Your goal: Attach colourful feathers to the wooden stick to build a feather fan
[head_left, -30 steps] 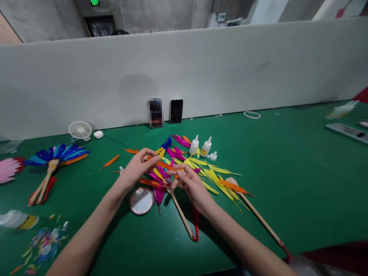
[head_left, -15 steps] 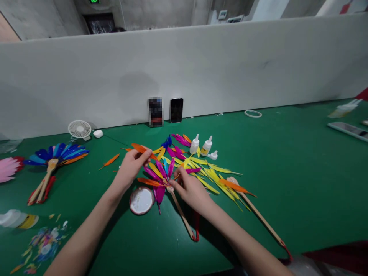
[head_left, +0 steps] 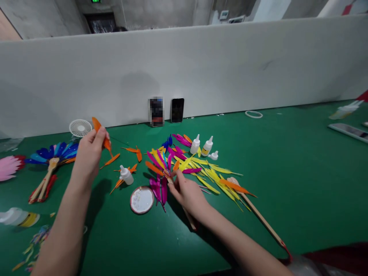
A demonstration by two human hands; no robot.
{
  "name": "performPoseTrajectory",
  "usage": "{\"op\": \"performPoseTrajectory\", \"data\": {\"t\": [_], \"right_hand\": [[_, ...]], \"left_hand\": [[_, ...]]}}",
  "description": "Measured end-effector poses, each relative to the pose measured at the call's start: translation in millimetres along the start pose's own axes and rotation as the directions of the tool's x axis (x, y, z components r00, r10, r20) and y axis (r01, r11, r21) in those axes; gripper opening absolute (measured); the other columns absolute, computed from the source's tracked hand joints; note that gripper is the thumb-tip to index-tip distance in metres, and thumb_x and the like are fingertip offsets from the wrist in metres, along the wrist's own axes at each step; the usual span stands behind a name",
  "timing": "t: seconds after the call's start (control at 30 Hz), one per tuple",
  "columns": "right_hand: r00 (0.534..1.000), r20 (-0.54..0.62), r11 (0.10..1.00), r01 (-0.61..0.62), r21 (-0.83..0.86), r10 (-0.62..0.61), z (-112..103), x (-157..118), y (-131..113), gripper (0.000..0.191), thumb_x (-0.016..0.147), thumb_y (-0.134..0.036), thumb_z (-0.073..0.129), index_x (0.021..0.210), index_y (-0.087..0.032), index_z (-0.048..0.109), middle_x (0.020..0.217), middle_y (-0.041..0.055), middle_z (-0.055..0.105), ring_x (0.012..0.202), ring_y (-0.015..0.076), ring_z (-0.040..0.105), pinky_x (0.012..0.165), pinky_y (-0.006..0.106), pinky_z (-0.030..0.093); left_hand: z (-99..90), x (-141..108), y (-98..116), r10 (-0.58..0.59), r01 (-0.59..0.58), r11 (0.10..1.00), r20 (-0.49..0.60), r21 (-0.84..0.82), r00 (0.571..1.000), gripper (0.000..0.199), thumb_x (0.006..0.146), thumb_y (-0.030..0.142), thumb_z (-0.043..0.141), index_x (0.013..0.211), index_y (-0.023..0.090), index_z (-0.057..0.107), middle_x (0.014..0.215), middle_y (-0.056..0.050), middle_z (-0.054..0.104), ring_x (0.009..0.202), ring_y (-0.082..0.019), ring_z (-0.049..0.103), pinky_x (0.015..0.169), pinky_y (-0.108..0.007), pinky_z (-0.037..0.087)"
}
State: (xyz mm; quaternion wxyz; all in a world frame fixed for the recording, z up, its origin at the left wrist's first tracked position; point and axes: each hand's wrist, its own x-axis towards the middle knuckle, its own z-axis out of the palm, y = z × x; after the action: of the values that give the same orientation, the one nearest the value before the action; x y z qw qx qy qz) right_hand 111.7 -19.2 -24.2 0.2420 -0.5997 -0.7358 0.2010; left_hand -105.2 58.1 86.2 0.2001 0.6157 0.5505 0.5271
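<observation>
Feather fan [head_left: 163,164]: magenta, yellow, orange, bit of blue, wooden handle; mid-surface [head_left: 273,153], right of round dish [head_left: 142,199]. Right hand [head_left: 188,191] closed on its base. Left hand [head_left: 91,147] raised, pinching orange feather [head_left: 97,124].

Reads "EXIT" on the small, rectangular, green-lit sign [head_left: 96,1] at the top edge; too small to make out on the yellow paper label [head_left: 205,151] of the upright white plastic bottle [head_left: 207,146].
</observation>
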Motion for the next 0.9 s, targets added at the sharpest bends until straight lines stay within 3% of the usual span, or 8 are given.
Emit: {"op": "performPoseTrajectory", "data": {"t": [0.13, 0.27, 0.4, 0.53, 0.67, 0.77, 0.83, 0.9], "right_hand": [[0.978, -0.204, 0.930, 0.039, 0.365, 0.039, -8.6, 1.4, 1.7, 0.015, 0.080, -0.026, 0.039, 0.093, -0.019, 0.042, 0.059, -0.0013, 0.056, 0.052, 0.0157, 0.055, 0.050, 0.025, 0.038], [0.951, -0.248, 0.779, 0.013, 0.627, 0.184, -13.5, 3.4, 2.3, 0.014, 0.080, -0.033, 0.041, 0.088, -0.021, 0.040, 0.055, -0.0054, 0.048, 0.049, 0.0134, 0.050, 0.049, 0.024, 0.038], [0.944, -0.212, 0.601, 0.019, 0.799, 0.253, -12.1, 5.7, 4.0, 0.018, 0.079, -0.037, 0.044, 0.088, -0.022, 0.039, 0.053, -0.0089, 0.044, 0.042, 0.0100, 0.044, 0.046, 0.023, 0.035], [0.932, -0.225, 0.528, 0.043, 0.848, 0.285, -12.5, 6.9, 6.6, 0.022, 0.076, -0.035, 0.049, 0.092, -0.024, 0.039, 0.056, -0.0096, 0.042, 0.042, 0.0082, 0.042, 0.045, 0.022, 0.033], [0.921, -0.234, 0.518, 0.041, 0.854, 0.311, -15.7, 6.9, 7.6, 0.024, 0.073, -0.034, 0.053, 0.091, -0.024, 0.039, 0.060, -0.0083, 0.041, 0.045, 0.0085, 0.040, 0.043, 0.021, 0.030], [0.922, -0.255, 0.558, 0.053, 0.828, 0.292, -15.6, 6.7, 7.3, 0.020, 0.075, -0.033, 0.051, 0.088, -0.024, 0.039, 0.059, -0.0077, 0.038, 0.048, 0.0098, 0.037, 0.045, 0.022, 0.030], [0.923, -0.276, 0.603, 0.061, 0.795, 0.270, -14.0, 6.5, 7.3, 0.017, 0.076, -0.032, 0.050, 0.087, -0.024, 0.040, 0.058, -0.0076, 0.036, 0.049, 0.0105, 0.036, 0.046, 0.023, 0.029], [0.927, -0.288, 0.640, 0.070, 0.766, 0.243, -11.8, 6.3, 7.6, 0.014, 0.077, -0.030, 0.049, 0.087, -0.024, 0.041, 0.058, -0.0075, 0.034, 0.050, 0.0108, 0.034, 0.048, 0.023, 0.029]], "left_hand": [[-16.7, 15.8, -22.1, -0.140, 0.055, 0.911, 0.184, 0.408, 0.973, 0.030, 0.075, 0.040, 0.044, 0.053, 0.020, 0.041, 0.050, 0.004, 0.039, 0.048, -0.011, 0.035, 0.049, -0.025, 0.028], [-12.3, 17.3, -52.2, -0.339, -0.032, 0.735, 0.409, 0.677, 0.847, 0.026, 0.070, 0.040, 0.047, 0.052, 0.020, 0.044, 0.052, 0.001, 0.049, 0.052, -0.016, 0.047, 0.050, -0.025, 0.031], [-1.9, 14.8, -69.3, -0.528, -0.117, 0.538, 0.443, 0.835, 0.725, 0.023, 0.069, 0.039, 0.047, 0.056, 0.020, 0.048, 0.062, -0.005, 0.062, 0.061, -0.020, 0.057, 0.053, -0.025, 0.035], [-6.8, 10.4, -44.8, -0.474, -0.147, 0.392, 0.337, 0.908, 0.814, 0.028, 0.074, 0.043, 0.041, 0.072, 0.018, 0.054, 0.080, -0.013, 0.066, 0.071, -0.026, 0.060, 0.052, -0.027, 0.035], [-6.8, -9.5, 5.7, -0.269, -0.256, 0.486, 0.422, 0.836, 0.866, 0.034, 0.080, 0.047, 0.034, 0.074, 0.020, 0.053, 0.069, -0.007, 0.063, 0.061, -0.021, 0.057, 0.048, -0.026, 0.032], [12.1, -33.4, 28.3, -0.289, -0.406, 0.593, 0.654, 0.696, 0.699, 0.027, 0.082, 0.039, 0.035, 0.076, 0.021, 0.054, 0.070, -0.003, 0.063, 0.059, -0.017, 0.056, 0.049, -0.025, 0.033], [31.1, -48.1, 28.9, -0.277, -0.545, 0.583, 0.778, 0.603, 0.564, 0.018, 0.080, 0.027, 0.041, 0.084, 0.020, 0.056, 0.079, -0.004, 0.064, 0.068, -0.019, 0.058, 0.053, -0.025, 0.035], [49.8, -58.5, 20.9, -0.316, -0.614, 0.533, 0.810, 0.582, 0.494, 0.024, 0.076, 0.014, 0.042, 0.093, 0.018, 0.058, 0.086, -0.008, 0.064, 0.073, -0.019, 0.060, 0.057, -0.026, 0.039]]}}
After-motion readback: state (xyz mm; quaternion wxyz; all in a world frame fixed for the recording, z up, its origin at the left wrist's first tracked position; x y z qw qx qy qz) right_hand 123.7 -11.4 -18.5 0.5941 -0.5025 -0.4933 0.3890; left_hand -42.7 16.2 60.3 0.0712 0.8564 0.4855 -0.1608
